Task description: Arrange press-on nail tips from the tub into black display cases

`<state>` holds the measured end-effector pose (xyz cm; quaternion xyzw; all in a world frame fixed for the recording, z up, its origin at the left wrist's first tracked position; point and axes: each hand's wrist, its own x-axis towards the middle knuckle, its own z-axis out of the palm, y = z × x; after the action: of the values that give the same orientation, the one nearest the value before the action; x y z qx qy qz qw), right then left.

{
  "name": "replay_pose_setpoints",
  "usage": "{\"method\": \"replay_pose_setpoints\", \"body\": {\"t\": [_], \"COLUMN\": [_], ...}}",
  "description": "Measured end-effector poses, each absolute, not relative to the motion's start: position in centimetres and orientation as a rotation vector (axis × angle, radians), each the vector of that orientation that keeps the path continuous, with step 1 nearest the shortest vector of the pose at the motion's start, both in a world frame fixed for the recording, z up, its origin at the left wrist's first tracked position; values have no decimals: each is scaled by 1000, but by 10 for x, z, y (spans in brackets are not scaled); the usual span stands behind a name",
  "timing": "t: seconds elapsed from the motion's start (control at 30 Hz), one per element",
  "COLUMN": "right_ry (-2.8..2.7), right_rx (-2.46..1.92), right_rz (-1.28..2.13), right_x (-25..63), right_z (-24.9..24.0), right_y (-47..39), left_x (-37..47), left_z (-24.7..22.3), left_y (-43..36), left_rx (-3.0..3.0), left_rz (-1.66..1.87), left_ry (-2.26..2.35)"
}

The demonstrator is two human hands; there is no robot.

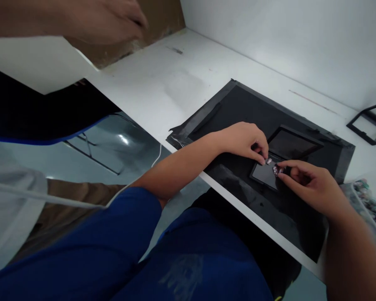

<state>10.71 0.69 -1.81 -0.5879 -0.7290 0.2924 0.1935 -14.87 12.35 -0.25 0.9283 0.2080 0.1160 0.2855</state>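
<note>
My left hand is closed in a pinch, with a small pale shiny piece at the tips of its thumb and forefinger. Facing it, my right hand grips a small dark, glittering piece between thumb and forefinger. Both pieces are too small to name and are nearly touching. Beneath them is an open black flat case, its dark panelled lid raised and its grey lower half partly covered by my hands.
A black mat is taped on the white table. Right of it are a clear container of many small colourful pieces and a black frame. Another person's blurred hand reaches in at top left, near a brown board.
</note>
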Motion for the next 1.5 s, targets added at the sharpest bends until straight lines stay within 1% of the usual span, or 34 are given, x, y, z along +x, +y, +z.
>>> {"method": "replay_pose_setpoints", "body": {"t": [0.1, 0.27, 0.53, 0.77, 0.97, 1.2, 1.5], "right_ry": [-2016, -2053, -2054, -2037, -2027, -2110, -2060], "right_rx": [-1658, -1690, -1697, -1703, -1723, -1693, -1729], "right_rz": [826, 771, 531, 485, 325, 548, 467], "right_x": [109, 111, 97, 91, 92, 113, 103], "right_z": [-19, -15, -17, -23, -15, -9, -19], "right_y": [7, 6, 6, 8, 7, 9, 11], "left_x": [-149, -150, -151, -150, -150, -147, -145], "left_z": [-3, 0, -2, -1, 0, -3, -6], "left_y": [123, 125, 126, 124, 123, 124, 124], "left_rx": [2485, 2493, 2481, 2445, 2436, 2427, 2411], "left_rz": [336, 319, 320, 314, 298, 297, 313], "left_ry": [511, 642, 629, 567, 543, 565, 606]}}
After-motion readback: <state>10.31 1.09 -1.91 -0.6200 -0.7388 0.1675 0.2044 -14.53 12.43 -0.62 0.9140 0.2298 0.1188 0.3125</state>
